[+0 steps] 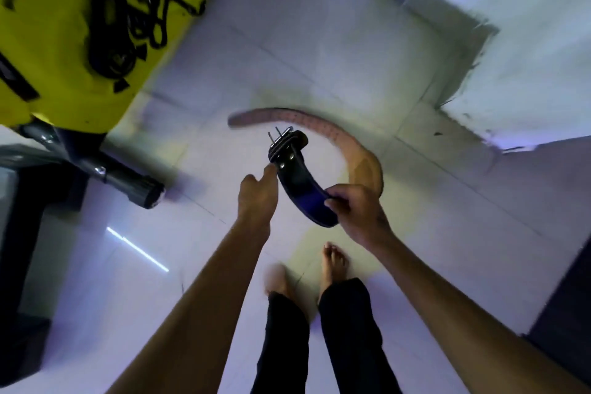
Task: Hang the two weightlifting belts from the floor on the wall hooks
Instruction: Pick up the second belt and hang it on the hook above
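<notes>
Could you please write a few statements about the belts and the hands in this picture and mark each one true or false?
1. The right hand grips the dark belt. True.
2. The tan belt hangs on a wall hook. False: it lies curved on the tiled floor.
3. The dark belt's metal buckle is at the end farther from the person. True.
4. The left hand holds the tan belt. False: its fingertips are at the dark belt's edge near the buckle.
5. The person wears shoes. False: both feet are bare.
</notes>
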The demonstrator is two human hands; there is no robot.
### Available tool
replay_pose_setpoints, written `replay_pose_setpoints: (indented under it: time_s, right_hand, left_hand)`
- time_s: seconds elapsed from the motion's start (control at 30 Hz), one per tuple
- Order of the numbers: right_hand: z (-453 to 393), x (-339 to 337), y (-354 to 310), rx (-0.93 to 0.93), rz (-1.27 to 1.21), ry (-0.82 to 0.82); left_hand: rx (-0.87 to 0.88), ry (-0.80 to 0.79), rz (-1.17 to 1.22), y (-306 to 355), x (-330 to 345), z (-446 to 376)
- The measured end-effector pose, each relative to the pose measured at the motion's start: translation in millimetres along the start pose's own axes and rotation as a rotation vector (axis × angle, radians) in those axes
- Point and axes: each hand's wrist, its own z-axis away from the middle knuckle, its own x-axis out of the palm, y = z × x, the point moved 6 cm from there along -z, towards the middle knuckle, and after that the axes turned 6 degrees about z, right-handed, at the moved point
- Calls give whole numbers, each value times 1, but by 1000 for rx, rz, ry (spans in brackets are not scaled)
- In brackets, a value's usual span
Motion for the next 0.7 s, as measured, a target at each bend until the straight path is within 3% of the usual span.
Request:
replay_pose_setpoints:
  time_s: [0.13, 0.33, 0.5, 0.6, 0.7]
  right_hand:
    - [56, -107, -60, 83, -276, 112]
    - [143, -182, -166, -50, -423, 180]
    - [236, -249, -229, -123, -471, 464]
    - [299, -288, -261, -170, -430, 625]
    - [358, -322, -287, -200, -396, 733]
  left_hand:
    - [153, -93, 10, 86, 8, 106]
    - [397, -311, 93, 167, 18, 238]
    - [661, -439, -204, 209, 16, 342]
    - [825, -637, -177, 237, 15, 426]
    - [975, -672, -126, 261, 15, 501]
